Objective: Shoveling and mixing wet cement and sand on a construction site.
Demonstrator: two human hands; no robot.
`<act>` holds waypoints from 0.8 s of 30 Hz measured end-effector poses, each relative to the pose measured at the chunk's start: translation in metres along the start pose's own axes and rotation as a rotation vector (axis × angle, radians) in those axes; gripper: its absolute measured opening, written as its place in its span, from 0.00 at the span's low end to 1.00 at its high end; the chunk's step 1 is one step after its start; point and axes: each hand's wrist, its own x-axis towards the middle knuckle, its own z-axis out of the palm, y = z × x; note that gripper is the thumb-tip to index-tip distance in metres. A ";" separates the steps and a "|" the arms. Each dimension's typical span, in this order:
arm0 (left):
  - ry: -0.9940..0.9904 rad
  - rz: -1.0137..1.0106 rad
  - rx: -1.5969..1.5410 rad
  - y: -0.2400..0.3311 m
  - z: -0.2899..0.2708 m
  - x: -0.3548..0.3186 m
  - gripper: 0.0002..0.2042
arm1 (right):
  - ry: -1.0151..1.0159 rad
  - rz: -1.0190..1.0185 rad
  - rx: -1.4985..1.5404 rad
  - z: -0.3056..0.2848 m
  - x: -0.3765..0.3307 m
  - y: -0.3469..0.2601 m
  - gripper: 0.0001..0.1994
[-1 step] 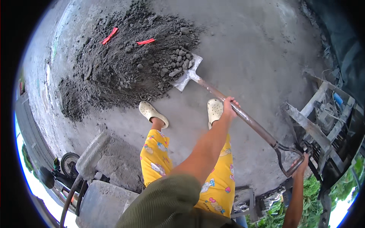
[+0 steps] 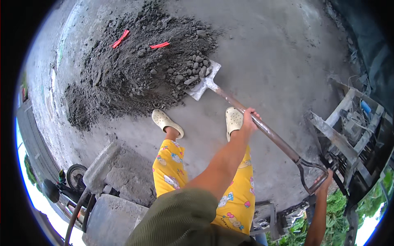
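Note:
A long-handled shovel [image 2: 273,136] slants from the upper middle down to the right. My left hand [image 2: 251,118] is closed round the middle of its brown shaft. At the lower right, my right hand [image 2: 323,180] grips the crossbar of its D-shaped metal handle. The pale, worn blade [image 2: 202,87] lies low at the right edge of a pile of dark grey, sandy material [image 2: 123,78]. Several grey stones [image 2: 196,65] lie on and beside the blade, hiding part of it. Two red strips [image 2: 159,45] rest on top of the pile.
My feet, in cream clogs [image 2: 164,121], stand apart just below the pile on grey concrete floor [image 2: 279,61]. A metal frame with machine parts [image 2: 344,127] stands at right. At lower left are a cement-crusted wheelbarrow-like thing [image 2: 115,217] and a motorcycle wheel [image 2: 76,176].

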 end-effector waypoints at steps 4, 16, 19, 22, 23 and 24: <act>0.089 -0.051 0.023 -0.033 -0.027 -0.064 0.06 | 0.031 0.088 0.049 -0.076 -0.010 0.036 0.22; 0.269 0.450 0.048 0.219 -0.139 -0.227 0.04 | -0.408 0.469 0.034 0.111 -0.153 0.132 0.20; 0.412 0.637 0.106 0.315 -0.170 -0.256 0.05 | -0.564 0.627 -0.132 0.201 -0.201 0.129 0.21; 0.537 0.723 0.313 0.391 -0.200 -0.283 0.06 | -0.753 0.845 -0.178 0.257 -0.209 0.153 0.21; 0.653 0.751 0.424 0.414 -0.209 -0.292 0.10 | -0.820 0.921 -0.201 0.272 -0.221 0.158 0.20; 0.720 0.762 0.491 0.421 -0.207 -0.300 0.14 | -0.868 0.996 -0.217 0.282 -0.226 0.166 0.20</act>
